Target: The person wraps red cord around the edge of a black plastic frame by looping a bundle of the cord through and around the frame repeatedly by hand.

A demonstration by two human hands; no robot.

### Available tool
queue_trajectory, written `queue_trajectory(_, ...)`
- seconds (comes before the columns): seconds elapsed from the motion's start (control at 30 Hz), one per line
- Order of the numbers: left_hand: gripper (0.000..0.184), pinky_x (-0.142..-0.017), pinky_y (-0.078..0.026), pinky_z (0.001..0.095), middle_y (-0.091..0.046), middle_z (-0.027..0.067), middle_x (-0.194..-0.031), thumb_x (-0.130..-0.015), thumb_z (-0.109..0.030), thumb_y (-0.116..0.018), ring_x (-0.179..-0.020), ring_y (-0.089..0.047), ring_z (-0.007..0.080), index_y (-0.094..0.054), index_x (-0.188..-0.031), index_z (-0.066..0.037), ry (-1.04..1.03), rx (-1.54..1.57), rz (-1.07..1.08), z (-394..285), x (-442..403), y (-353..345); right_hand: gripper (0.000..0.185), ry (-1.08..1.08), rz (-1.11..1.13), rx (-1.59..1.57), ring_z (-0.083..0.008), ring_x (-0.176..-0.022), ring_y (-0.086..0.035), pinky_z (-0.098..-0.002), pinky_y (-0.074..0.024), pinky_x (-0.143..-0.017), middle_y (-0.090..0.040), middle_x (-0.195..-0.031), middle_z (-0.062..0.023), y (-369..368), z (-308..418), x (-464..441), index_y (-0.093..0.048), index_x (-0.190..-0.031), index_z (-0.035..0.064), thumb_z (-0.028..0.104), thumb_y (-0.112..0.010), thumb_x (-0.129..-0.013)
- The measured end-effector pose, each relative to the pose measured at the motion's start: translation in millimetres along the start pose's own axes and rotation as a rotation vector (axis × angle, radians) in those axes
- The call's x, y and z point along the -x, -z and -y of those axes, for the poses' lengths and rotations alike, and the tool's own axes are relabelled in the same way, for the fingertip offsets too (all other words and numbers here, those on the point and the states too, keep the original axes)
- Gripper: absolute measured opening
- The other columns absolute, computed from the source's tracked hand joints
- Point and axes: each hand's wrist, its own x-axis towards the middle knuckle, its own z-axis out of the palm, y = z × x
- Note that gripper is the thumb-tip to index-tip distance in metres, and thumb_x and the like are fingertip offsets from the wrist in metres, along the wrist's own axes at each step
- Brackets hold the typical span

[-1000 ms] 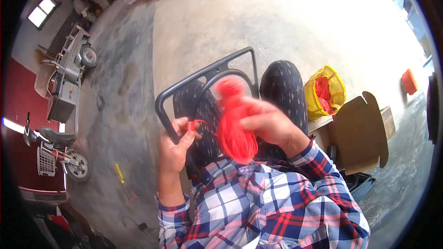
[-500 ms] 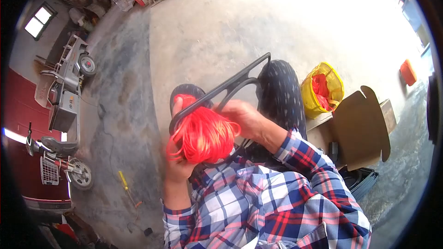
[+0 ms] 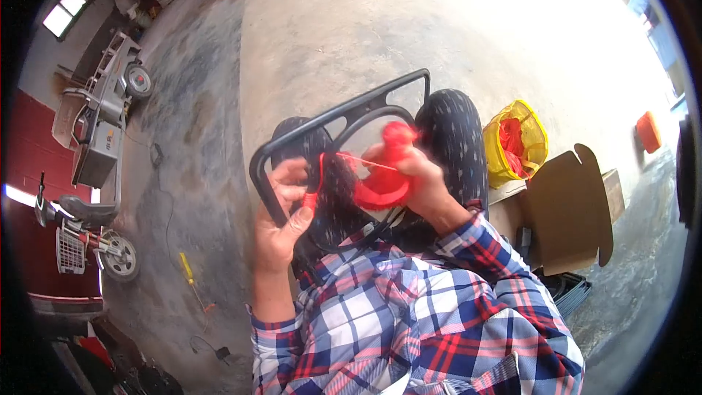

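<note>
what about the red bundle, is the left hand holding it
No, the right hand grips the red bundle; the left hand holds the black frame.

I squint toward the upper right, where strong daylight bleaches the floor [image 3: 380,36] almost white; over on the left it's dimmer, with a small window [image 3: 67,11] glowing. The red cord bundle [image 3: 383,190] looks slightly blurred. Straight lines bow near the black, rounded edges.

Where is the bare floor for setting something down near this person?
Bare floor lies beyond the knees, and between the black frame and the yellow-handled tool. Crowded: the right side, with yellow basket and opened cardboard box.
</note>
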Motion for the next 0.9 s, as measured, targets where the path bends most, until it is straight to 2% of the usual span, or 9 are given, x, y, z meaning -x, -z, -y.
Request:
queue_trajectory(0.03, 0.027, -0.09, -0.045, 0.0329, -0.055, 0.015, -0.123, -0.088, -0.017, -0.069, -0.104, -0.056, 0.0191, -0.063, -0.109, 0.001, 0.047, 0.022, -0.028, -1.6, 1.3, -0.3, 0.051, 0.026, 0.089, -0.01, -0.021, -0.108, -0.061, -0.0364, -0.0458, -0.096, -0.063, -0.115, -0.0112, -14.4, 11.7, 7.2, -0.058, -0.117, -0.0035, 0.024, -0.063, -0.074)
queue_trajectory(0.13, 0.039, -0.072, -0.049, 0.0294, -0.064, 0.0161, -0.099, -0.084, -0.02, -0.071, -0.078, -0.062, 0.0188, -0.057, -0.114, 0.001, 0.265, 0.142, 0.004, -8.9, 2.0, -1.8, 0.066, 0.041, 0.217, 0.17, -0.0226, -0.114, -0.059, -0.0348, -0.0432, -0.1, -0.061, -0.121, -0.0135, -52.1, 25.9, 21.6, -0.056, -0.124, -0.0059, 0.026, -0.068, -0.067)
queue_trajectory(0.17, 0.045, -0.069, -0.048, 0.0276, -0.064, 0.01, -0.088, -0.089, -0.014, -0.067, -0.075, -0.06, 0.0165, -0.048, -0.127, 0.002, 0.2, 0.134, 0.058, -11.6, -1.7, -5.0, 0.059, 0.099, 0.323, 0.387, -0.0212, -0.113, -0.059, -0.0338, -0.043, -0.1, -0.062, -0.121, -0.0128, -51.6, 28.4, 20.0, -0.059, -0.119, -0.005, 0.02, -0.069, -0.066)
queue_trajectory(0.3, 0.045, -0.066, -0.048, 0.0286, -0.064, 0.0118, -0.086, -0.089, -0.014, -0.067, -0.071, -0.059, 0.0175, -0.048, -0.126, 0.0, 0.159, 0.209, 0.06, -12.1, -6.8, -5.5, 0.046, 0.203, 0.54, 0.799, -0.0218, -0.108, -0.061, -0.0336, -0.044, -0.097, -0.063, -0.116, -0.0145, -71.0, 23.1, 21.7, -0.061, -0.11, -0.0046, 0.015, -0.066, -0.068)
queue_trajectory(0.43, 0.038, -0.062, -0.049, 0.0296, -0.063, 0.0148, -0.083, -0.088, -0.01, -0.066, -0.066, -0.058, 0.0191, -0.048, -0.121, -0.003, 0.137, 0.225, -0.023, 2.3, -1.0, -1.5, 0.048, 0.218, 0.426, 0.478, -0.0252, -0.108, -0.061, -0.0371, -0.0435, -0.099, -0.062, -0.119, -0.0171, -57.1, 23.3, 24.2, -0.062, -0.11, -0.0044, 0.017, -0.063, -0.067)
queue_trajectory(0.53, 0.033, -0.061, -0.05, 0.0302, -0.063, 0.0153, -0.084, -0.087, -0.005, -0.066, -0.065, -0.059, 0.0194, -0.05, -0.117, -0.004, 0.157, 0.263, -0.063, 4.8, 1.7, 0.0, 0.048, 0.16, 0.1, -0.04, -0.0289, -0.104, -0.063, -0.0452, -0.0493, -0.096, -0.062, -0.112, -0.0167, -51.9, 21.1, 25.9, -0.055, -0.114, -0.0024, 0.024, -0.067, -0.077)
queue_trajectory(0.63, 0.032, -0.061, -0.049, 0.0299, -0.063, 0.0143, -0.084, -0.088, -0.006, -0.065, -0.066, -0.059, 0.0188, -0.051, -0.117, -0.004, 0.181, 0.298, -0.085, 6.3, 4.4, 1.4, 0.041, 0.247, -0.088, -0.244, -0.0295, -0.096, -0.064, -0.048, -0.0512, -0.094, -0.062, -0.111, -0.017, -33.8, 33.7, 10.8, -0.054, -0.113, -0.0029, 0.024, -0.063, -0.084)
queue_trajectory(0.8, 0.034, -0.061, -0.05, 0.0303, -0.063, 0.0157, -0.084, -0.088, -0.008, -0.066, -0.066, -0.059, 0.0195, -0.051, -0.117, 0.0, 0.188, 0.25, -0.116, 7.8, 5.8, -4.0, 0.042, 0.246, -0.369, -0.174, -0.0295, -0.105, -0.063, -0.0456, -0.0509, -0.094, -0.064, -0.109, -0.017, -19.6, 36.8, -13.4, -0.052, -0.119, -0.005, 0.027, -0.058, -0.093)
queue_trajectory(0.9, 0.038, -0.063, -0.05, 0.0302, -0.063, 0.0148, -0.085, -0.088, -0.011, -0.067, -0.067, -0.06, 0.019, -0.051, -0.12, 0.001, 0.204, 0.206, -0.112, 4.8, 7.1, -2.0, 0.036, -0.03, -0.18, -0.057, -0.0263, -0.109, -0.062, -0.0409, -0.0501, -0.094, -0.062, -0.115, -0.0141, -37.0, 36.6, -8.8, -0.051, -0.125, -0.0005, 0.019, -0.057, -0.094)
